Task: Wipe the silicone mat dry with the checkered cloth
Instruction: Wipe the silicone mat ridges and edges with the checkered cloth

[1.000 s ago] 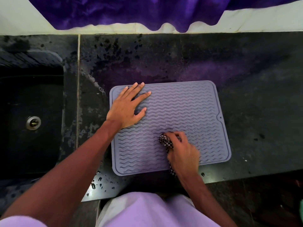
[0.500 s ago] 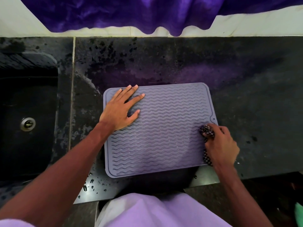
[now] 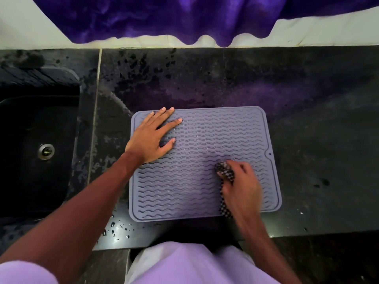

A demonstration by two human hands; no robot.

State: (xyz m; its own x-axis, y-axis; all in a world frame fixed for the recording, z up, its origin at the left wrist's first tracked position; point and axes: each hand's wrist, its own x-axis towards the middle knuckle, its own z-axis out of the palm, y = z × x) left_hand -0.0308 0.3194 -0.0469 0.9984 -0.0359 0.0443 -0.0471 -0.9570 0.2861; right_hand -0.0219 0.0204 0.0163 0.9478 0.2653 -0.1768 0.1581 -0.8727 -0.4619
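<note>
cloth bunched in the right hand on the lower right of the mat

the grey-lilac rectangular silicone mat with wavy ridges [image 3: 205,138] lies flat on the dark speckled stone countertop [image 3: 317,119], in the middle of the frame, its near edge close to the counter's front edge. the left hand [image 3: 150,138] rests palm down on the mat's upper left corner, fingers straight and slightly spread, thumb angled out toward the mat's centre. the right hand [image 3: 243,185], somewhat blurred, sits over the lower right part of the mat, its fingers curled round the bunched black-and-white checkered cloth [image 3: 224,171]. the wad of cloth shows at the fingertips and touches the ridges, and a strip of it trails down under the wrist to the mat's near edge.

at the left of the frame is a black sunken sink [image 3: 24,177] with a round metal drain [image 3: 46,151]. water droplets [image 3: 117,228] lie on the counter just below the mat's lower left corner. a deep purple draped fabric [image 3: 164,17] hangs along the top of the frame against a white wall [image 3: 20,27]. a pale lilac garment [image 3: 184,265] fills the bottom centre.
</note>
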